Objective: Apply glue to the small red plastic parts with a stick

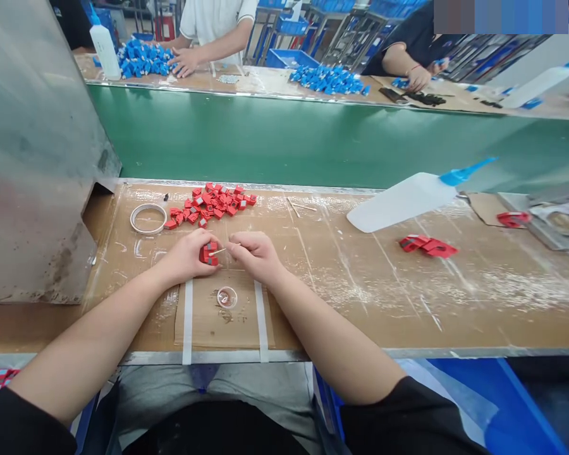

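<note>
Several small red plastic parts [209, 253] are gripped together in my left hand [188, 254], above the table's near middle. Pinched in my right hand [258, 256] is a thin cotton swab [217, 251], its tip against the red parts or very close to them. Just below the hands, a small clear round cup [226, 297] sits on a cardboard sheet [199, 325] fixed by white tape strips. A heap of similar red parts [218, 203] lies beyond my hands. What exactly is at the swab's tip is too small to make out.
A tape roll [148, 218] lies left of the heap, thin sticks [298, 206] right of it. A white squeeze bottle [403, 201] lies rightward, near more red pieces [428, 246]. Metal housing [33, 158] borders the left. Across a green conveyor [265, 139], two people handle blue parts [329, 79].
</note>
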The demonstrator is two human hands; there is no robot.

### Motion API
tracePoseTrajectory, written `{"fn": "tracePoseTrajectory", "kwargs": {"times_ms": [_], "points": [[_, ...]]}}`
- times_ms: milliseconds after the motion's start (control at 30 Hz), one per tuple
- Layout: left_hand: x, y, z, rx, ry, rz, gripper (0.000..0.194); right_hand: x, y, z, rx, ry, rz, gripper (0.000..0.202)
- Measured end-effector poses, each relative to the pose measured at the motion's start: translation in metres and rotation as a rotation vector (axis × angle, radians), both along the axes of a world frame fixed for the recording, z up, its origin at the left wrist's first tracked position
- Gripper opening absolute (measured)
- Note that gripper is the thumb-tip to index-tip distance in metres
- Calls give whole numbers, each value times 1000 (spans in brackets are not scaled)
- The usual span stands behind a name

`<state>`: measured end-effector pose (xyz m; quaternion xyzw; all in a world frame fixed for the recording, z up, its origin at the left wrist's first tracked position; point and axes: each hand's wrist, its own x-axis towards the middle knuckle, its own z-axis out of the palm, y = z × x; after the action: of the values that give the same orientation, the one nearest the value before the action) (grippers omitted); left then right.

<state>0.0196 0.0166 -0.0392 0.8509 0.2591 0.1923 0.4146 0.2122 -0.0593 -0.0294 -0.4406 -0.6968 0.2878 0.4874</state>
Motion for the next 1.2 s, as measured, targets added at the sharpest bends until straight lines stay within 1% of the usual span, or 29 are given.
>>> {"fn": "tracePoseTrajectory", "kwargs": {"times_ms": [233, 433, 533, 767, 867, 933, 1000, 1033, 1100, 1133, 1167, 1200], "points": [[0, 0, 1, -7, 21, 4, 32, 0, 1, -4, -3, -56, 2, 59], [0, -1, 2, -24, 12, 26, 30, 0, 2, -4, 17, -71, -11, 56], [0, 0, 2, -33, 4, 30, 31, 0, 3, -5, 24, -96, -51, 53], [-2, 1, 0, -35, 12, 47, 32, -1, 5, -9, 81, -117, -87, 49], [-2, 0, -1, -37, 7, 43, 34, 1, 3, -5, 107, -106, -68, 49], [-3, 0, 1, -22, -10, 60, 35, 4, 1, 4, 115, -72, 2, 51], [-6, -1, 5, 42, -38, 123, 36, 10, -2, 13, 89, -46, 173, 53], [-8, 0, 8, 92, -50, 177, 35, 12, -4, 17, 53, -56, 298, 54], [-14, 1, 16, 199, -51, 326, 35, 15, -5, 21, -46, -146, 535, 56], [-18, 2, 19, 244, -28, 401, 36, 16, -5, 22, -90, -214, 605, 57], [-21, 3, 22, 278, 12, 464, 37, 17, -5, 21, -122, -279, 635, 58], [-25, 4, 24, 306, 68, 509, 38, 17, -5, 20, -142, -332, 636, 59]]}}
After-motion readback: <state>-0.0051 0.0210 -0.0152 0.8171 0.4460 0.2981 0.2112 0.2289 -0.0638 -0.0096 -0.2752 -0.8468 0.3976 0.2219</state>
